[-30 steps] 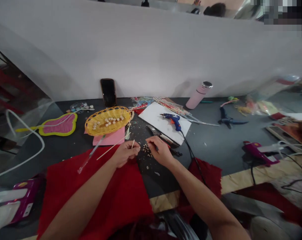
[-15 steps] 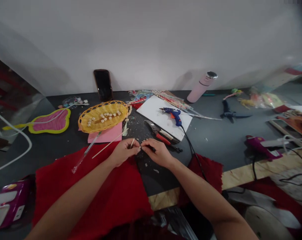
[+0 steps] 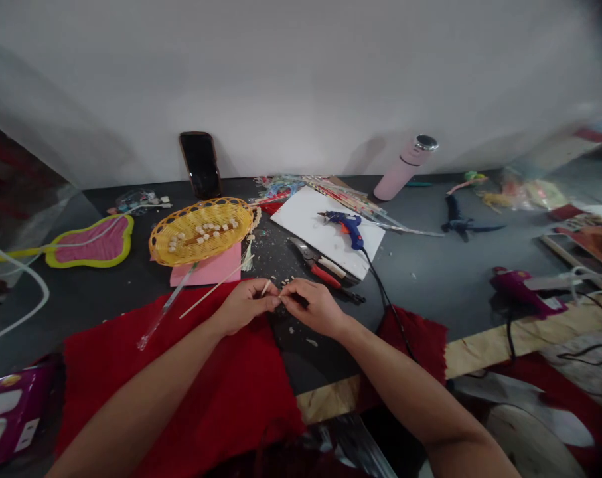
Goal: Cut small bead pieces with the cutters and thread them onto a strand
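My left hand (image 3: 245, 307) is closed, with a short pale stick (image 3: 265, 287) sticking up between its fingers. Its thumb and fingertips meet those of my right hand (image 3: 314, 305), which is pinched round something too small to make out. Both hands are low over the dark table, at the edge of a red cloth (image 3: 216, 392). Just beyond the fingertips lie small pale bits (image 3: 285, 281). A long thin stick (image 3: 211, 292) slants across the cloth beside my left hand, near a clear tube (image 3: 166, 312).
A yellow basket (image 3: 208, 250) holding small pale pieces stands at the back left, by a phone (image 3: 201, 166). Red-handled pruning shears (image 3: 325, 275) and a blue glue gun (image 3: 349, 229), its cord trailing forward, lie on and by a white board (image 3: 301, 211). A pink flask (image 3: 403, 169) stands behind.
The view has shifted slightly. Both hands stay fingertip to fingertip in nearly the same spot, with only small finger movement.
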{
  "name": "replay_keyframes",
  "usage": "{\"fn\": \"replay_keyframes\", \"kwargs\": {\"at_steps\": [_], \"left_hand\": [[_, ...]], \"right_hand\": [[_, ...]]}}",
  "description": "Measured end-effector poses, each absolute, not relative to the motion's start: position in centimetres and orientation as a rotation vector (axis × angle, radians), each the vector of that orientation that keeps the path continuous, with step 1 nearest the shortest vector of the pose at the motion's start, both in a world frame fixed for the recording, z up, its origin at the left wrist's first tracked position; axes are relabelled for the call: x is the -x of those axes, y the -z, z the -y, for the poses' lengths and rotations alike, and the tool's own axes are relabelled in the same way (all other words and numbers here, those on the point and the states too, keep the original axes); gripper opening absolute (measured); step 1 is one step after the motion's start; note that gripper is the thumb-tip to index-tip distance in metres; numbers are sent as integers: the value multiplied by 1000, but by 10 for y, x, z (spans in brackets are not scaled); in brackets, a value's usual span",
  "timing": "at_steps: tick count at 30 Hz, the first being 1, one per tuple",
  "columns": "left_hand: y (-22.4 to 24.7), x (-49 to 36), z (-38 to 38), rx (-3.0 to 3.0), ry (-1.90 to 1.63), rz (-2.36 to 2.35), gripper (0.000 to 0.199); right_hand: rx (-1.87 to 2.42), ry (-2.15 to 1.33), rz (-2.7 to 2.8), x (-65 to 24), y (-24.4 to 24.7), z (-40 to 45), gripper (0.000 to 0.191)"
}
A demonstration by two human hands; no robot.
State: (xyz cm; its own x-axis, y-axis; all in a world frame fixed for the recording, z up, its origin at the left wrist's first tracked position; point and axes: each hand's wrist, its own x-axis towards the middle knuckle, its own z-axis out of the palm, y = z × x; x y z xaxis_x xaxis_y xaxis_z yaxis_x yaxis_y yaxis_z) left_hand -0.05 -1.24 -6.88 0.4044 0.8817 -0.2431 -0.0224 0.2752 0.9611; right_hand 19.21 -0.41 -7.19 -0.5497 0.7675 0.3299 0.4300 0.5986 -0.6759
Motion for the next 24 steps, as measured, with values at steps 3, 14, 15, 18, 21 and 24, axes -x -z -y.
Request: {"fn": "replay_keyframes", "kwargs": {"at_steps": [3, 14, 15, 18, 21, 24], "left_hand": [[72, 3, 11, -1001, -786, -934, 24], [71, 6, 5, -699, -912, -796, 19], [71, 6, 5, -698, -912, -798, 19], [72, 6, 5, -716, -901, -801, 20], [71, 6, 5, -748, -862, -789, 21], [73, 6, 5, -750, -858, -780, 22]], "right_hand": [[1174, -463, 2260, -211, 66, -4, 18], [1655, -39, 2333, -236, 71, -25, 19], [1635, -59, 2301, -236, 73, -27, 18], [1523, -201, 2084, -241, 72, -30, 17], [1370, -504, 1763, -245, 65, -30, 19], [1236, -870, 1559, -240, 58, -26, 23]]}}
